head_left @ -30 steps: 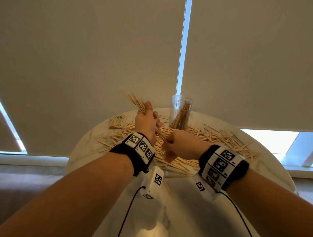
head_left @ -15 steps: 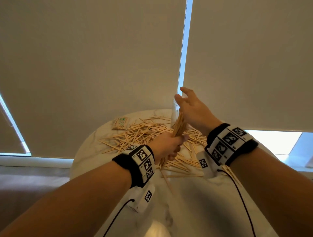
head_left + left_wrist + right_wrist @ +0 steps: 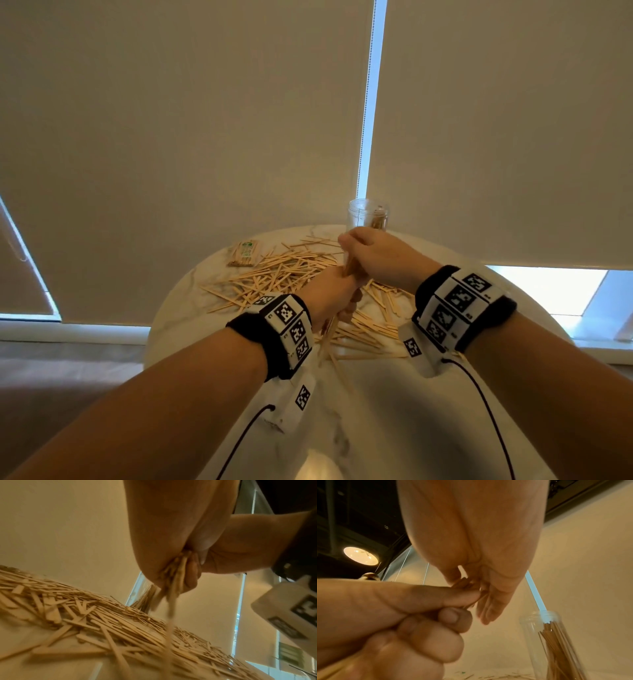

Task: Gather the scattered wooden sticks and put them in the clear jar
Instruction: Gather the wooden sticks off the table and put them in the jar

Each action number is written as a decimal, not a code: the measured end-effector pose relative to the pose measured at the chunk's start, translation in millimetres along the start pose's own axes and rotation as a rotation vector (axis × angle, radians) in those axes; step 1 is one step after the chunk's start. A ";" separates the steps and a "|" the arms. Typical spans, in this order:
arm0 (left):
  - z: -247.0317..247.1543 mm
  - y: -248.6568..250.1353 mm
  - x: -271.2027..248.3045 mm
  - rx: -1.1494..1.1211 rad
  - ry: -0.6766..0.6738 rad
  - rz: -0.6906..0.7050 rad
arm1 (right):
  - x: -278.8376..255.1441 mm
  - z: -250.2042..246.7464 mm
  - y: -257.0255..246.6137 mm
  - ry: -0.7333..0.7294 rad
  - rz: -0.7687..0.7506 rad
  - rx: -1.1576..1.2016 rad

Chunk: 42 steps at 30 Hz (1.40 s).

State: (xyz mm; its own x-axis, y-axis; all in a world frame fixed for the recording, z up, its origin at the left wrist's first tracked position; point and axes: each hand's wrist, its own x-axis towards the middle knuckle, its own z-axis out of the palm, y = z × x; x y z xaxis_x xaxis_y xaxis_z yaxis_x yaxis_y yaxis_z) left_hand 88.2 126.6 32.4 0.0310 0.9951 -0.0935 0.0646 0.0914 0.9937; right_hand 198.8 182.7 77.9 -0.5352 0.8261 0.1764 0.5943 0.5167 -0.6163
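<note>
The left hand [image 3: 334, 294] grips a bundle of sticks [image 3: 349, 267] upright in its fist above a round marble bench [image 3: 394, 411]. The right hand [image 3: 376, 255] closes over the bundle's top, fingers apparently curled round the stick ends, though blur hides the exact hold. Loose sticks [image 3: 287, 274] lie scattered over the bench around and behind both hands. The clear jar [image 3: 368, 216] stands upright at the far edge, just behind the right hand, already part-filled. A small wrapped packet [image 3: 245, 253] lies far left.
</note>
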 end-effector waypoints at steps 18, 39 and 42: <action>-23.0 5.2 14.7 -0.429 0.300 0.073 | -25.6 43.0 8.5 -0.117 -0.072 -0.018; -35.9 1.4 21.3 0.419 0.643 0.183 | -22.8 31.4 27.9 0.059 0.018 -0.292; -34.0 4.1 23.7 0.366 0.726 0.181 | -23.1 29.5 27.1 0.153 -0.047 -0.350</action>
State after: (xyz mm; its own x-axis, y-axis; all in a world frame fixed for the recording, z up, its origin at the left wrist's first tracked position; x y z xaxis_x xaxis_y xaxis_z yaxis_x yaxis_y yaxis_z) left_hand 55.2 151.7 36.3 -0.5710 0.7810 0.2530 0.4446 0.0351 0.8950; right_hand 209.6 171.0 34.5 -0.4868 0.8101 0.3269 0.7543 0.5785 -0.3105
